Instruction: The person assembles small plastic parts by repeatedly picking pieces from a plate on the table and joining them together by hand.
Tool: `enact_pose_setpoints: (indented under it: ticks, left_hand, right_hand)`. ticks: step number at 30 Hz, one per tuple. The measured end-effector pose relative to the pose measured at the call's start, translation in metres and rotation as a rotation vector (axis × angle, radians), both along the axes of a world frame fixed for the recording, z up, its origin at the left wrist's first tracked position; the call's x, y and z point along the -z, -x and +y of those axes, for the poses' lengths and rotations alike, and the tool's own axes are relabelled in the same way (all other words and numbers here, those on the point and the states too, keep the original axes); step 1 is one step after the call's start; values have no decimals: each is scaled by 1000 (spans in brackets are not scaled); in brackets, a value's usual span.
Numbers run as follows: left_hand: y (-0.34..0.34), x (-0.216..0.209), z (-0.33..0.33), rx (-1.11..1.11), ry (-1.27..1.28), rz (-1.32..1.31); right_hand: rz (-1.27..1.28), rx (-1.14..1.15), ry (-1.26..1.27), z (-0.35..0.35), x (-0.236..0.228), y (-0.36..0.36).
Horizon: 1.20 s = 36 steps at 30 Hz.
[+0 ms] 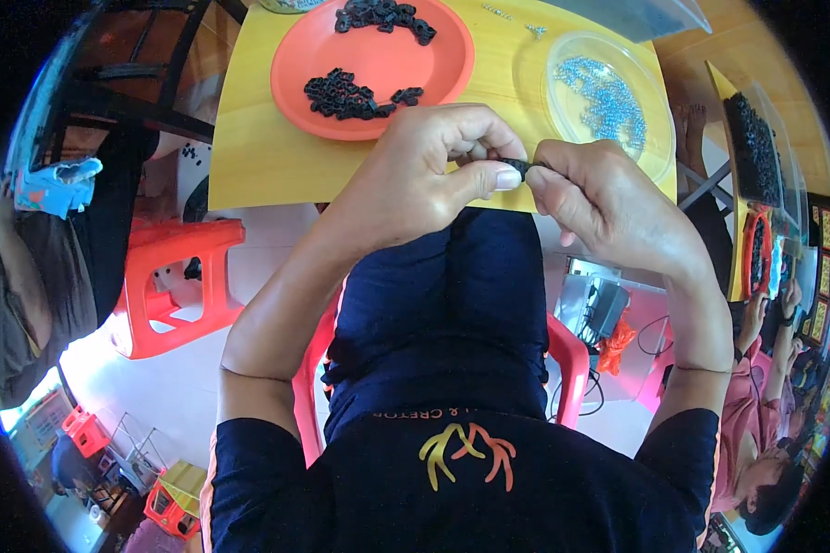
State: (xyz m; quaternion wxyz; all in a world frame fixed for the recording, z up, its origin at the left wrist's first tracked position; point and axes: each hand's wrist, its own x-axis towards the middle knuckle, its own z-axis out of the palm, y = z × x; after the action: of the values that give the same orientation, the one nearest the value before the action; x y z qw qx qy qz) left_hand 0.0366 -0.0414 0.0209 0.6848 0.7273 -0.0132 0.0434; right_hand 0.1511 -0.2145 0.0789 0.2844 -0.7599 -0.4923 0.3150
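Both hands meet over the front edge of the yellow table, fingers closed on one small black part. My left hand pinches it between thumb and forefinger. My right hand grips its other end, and the fingers hide most of its shape. Behind my left hand a red plate holds two heaps of small black plastic parts. Beyond my right hand, a clear round dish contains many small shiny silver-blue metal pieces.
A few small metal bits lie at the yellow table's far side. A red stool stands at left; I sit in a red chair. Another person works at right by a tray of black parts. Cables lie on the floor.
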Motion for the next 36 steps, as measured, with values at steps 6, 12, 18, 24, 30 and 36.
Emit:
enact_pose_setpoints:
  ticks: [6,12,18,24,30,36]
  left_hand:
    - [-3,4,1,39,43,74]
    - [-1,7,1,-1,18,30]
    - [-3,8,0,4,-61,1]
    - [-7,9,4,68,124,29]
    - [-5,1,4,80,163,15]
    - [-5,0,4,117,287,1]
  right_hand:
    - [-338,-73,-118,-4,12,8]
    - [234,126,130,4,-5,8]
    - [-258,-69,-17,-3,14,3]
    - [150,-28,8,-5,11,-10]
    - [278,-50,-105,-12,13,-11]
    - [405,-96,-115,-13,8,-16]
